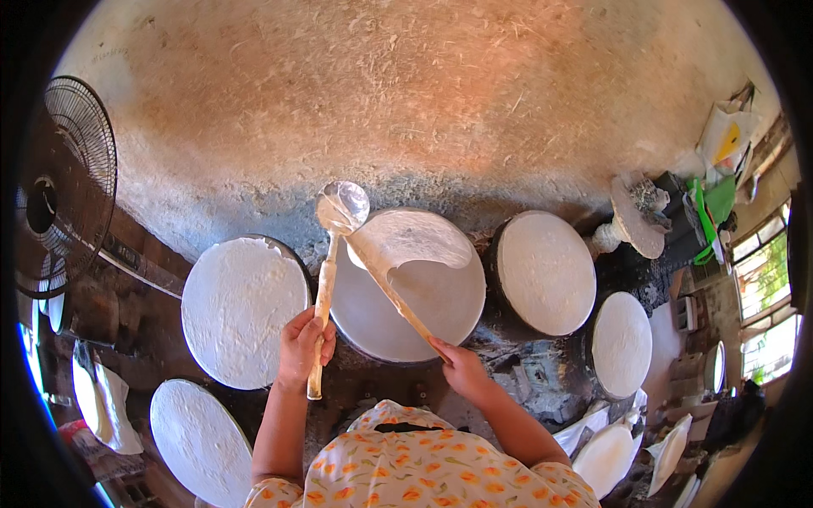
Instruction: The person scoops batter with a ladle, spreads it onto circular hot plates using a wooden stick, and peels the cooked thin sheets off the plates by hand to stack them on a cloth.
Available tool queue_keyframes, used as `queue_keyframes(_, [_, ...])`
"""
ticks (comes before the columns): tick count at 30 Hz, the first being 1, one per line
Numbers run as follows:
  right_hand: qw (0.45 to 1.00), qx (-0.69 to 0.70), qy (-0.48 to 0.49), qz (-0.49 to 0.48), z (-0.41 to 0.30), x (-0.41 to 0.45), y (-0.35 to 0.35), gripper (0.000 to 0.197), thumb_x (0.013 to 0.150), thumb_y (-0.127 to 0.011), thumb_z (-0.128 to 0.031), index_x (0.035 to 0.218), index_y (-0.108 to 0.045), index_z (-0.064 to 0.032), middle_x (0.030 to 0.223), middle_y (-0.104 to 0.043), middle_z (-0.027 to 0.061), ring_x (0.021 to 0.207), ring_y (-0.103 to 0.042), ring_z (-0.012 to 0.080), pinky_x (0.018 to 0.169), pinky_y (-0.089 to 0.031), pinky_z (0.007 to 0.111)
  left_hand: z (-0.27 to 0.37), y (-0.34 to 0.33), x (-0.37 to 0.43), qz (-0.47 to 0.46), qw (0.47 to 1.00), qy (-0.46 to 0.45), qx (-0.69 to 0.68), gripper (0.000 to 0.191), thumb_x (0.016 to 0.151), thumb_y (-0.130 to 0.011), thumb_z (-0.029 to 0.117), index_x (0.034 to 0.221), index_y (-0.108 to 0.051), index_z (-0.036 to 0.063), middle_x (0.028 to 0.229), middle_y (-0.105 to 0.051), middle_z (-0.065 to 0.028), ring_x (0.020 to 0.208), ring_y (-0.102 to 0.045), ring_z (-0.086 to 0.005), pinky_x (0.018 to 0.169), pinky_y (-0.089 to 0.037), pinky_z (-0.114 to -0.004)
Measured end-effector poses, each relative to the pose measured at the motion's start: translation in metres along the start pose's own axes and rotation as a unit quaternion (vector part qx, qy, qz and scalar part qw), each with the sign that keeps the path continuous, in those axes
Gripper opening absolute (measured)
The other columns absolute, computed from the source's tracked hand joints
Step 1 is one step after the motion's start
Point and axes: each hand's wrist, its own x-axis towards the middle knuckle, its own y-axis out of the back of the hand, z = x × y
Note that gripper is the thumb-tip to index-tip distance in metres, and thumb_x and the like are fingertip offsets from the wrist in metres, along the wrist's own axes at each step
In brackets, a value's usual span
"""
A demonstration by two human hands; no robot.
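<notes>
My left hand [305,346] grips the pale handle of a metal ladle [343,206], its bowl at the far end, smeared with white paste. In my right hand [467,374] is a slim wooden stick [406,311], slanting up to the left. Its far end meets or overlaps the ladle bowl; whether they touch I cannot tell. Beneath the tools lies a large round pale surface [406,336]. A glossy whitish layer [419,238] covers its far part, with a curved near edge; the nearer part looks smooth and matte.
Round white-coated discs stand at the left [244,317], lower left [197,438], right [546,273] and far right [622,346]. A rough earthen wall [406,95] rises behind. A pedestal fan [70,184] is at far left. White cloth-like bundles [603,451] lie lower right.
</notes>
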Motion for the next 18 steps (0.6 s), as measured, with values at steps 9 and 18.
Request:
queue_keyframes(9, [0.982, 0.047, -0.148, 0.108, 0.038, 0.045, 0.022, 0.057, 0.075, -0.049, 0.009, 0.128, -0.052, -0.0111, 0.119, -0.057, 0.0215, 0.098, -0.062, 0.0317, 0.082, -0.049, 0.034, -0.005, -0.001, -0.011, 0.021, 1.0, -0.013, 0.009, 0.019, 0.094, -0.043, 0.014, 0.101, -0.052, -0.0007, 0.068, -0.05, -0.0045, 0.044, -0.044, -0.0087, 0.037, -0.035, -0.021])
queue_keyframes(18, [0.992, 0.075, -0.052, -0.082, 0.015, 0.002, 0.028, 0.056, 0.074, -0.049, 0.009, 0.126, -0.054, -0.0126, 0.118, -0.059, 0.0184, 0.104, -0.06, 0.0314, 0.087, -0.049, 0.035, -0.011, 0.0, -0.024, 0.063, 0.998, -0.02, 0.005, 0.018, 0.093, -0.042, 0.014, 0.1, -0.052, 0.0002, 0.067, -0.049, -0.0045, 0.043, -0.042, -0.0088, 0.036, -0.033, -0.021])
